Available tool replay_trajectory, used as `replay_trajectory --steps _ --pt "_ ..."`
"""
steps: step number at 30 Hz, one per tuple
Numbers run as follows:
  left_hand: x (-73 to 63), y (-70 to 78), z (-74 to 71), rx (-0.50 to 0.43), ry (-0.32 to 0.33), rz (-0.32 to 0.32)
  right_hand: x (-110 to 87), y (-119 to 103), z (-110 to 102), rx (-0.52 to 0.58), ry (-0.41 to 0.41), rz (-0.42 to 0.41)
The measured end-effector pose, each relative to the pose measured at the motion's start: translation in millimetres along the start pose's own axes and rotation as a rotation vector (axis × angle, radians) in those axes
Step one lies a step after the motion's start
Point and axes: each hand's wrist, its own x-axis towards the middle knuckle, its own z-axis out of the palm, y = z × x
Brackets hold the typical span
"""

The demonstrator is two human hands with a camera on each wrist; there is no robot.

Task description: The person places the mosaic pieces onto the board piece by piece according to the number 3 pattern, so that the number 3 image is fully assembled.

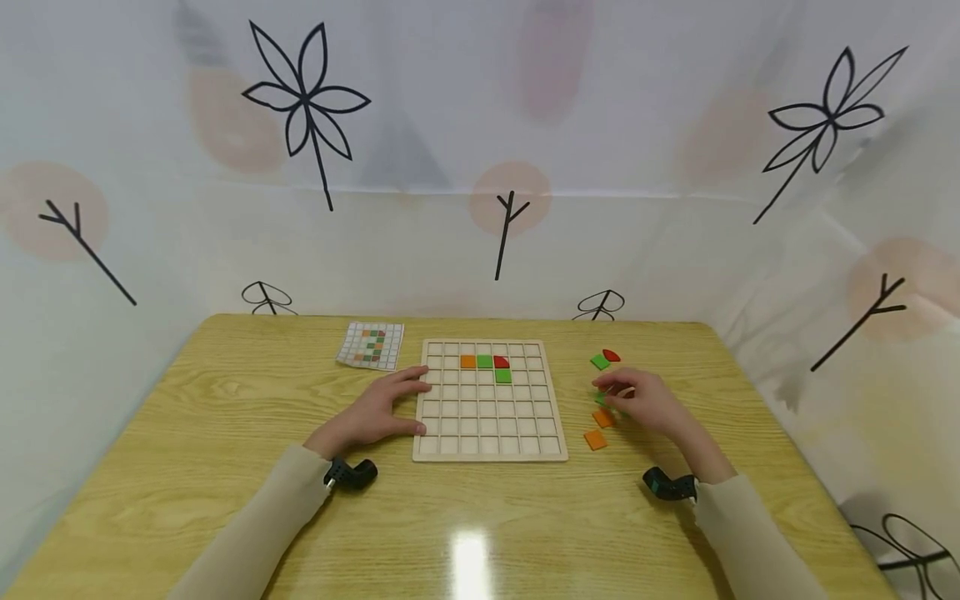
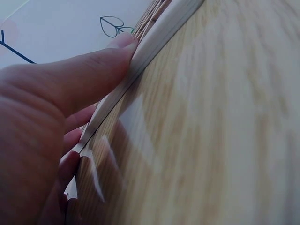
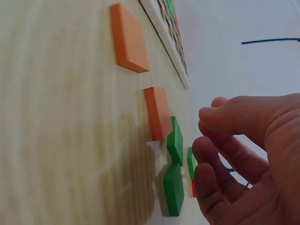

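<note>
A pale wooden grid board [image 1: 480, 427] lies on the table. On its upper rows sit an orange tile [image 1: 468, 362], a green tile [image 1: 484, 362], a red rounded tile [image 1: 502, 362] and, below the red, another green tile [image 1: 503, 377]. My left hand [image 1: 371, 412] rests at the board's left edge, thumb and fingertips touching the rim. Above the loose tiles to the right hovers my right hand [image 1: 641, 400], fingers bent loosely, nothing visible between them. Two green tiles [image 3: 175, 140] lie near it in the right wrist view, beside an orange tile [image 3: 159, 112].
A paper card [image 1: 393, 354] printed with a coloured grid pattern lies left of the board's top. Farther back on the right are a loose green tile [image 1: 599, 362] and a red one [image 1: 611, 356]. Nearer me is an orange tile [image 1: 596, 439]. A patterned cloth [image 1: 420, 267] hangs behind the table.
</note>
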Motion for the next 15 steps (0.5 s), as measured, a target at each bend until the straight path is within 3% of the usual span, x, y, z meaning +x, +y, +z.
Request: replay_trajectory --steps 15 --pt "-0.1 2.7 -1.1 0.001 -0.004 -0.017 -24.1 -5.1 6.9 -0.046 -0.037 -0.039"
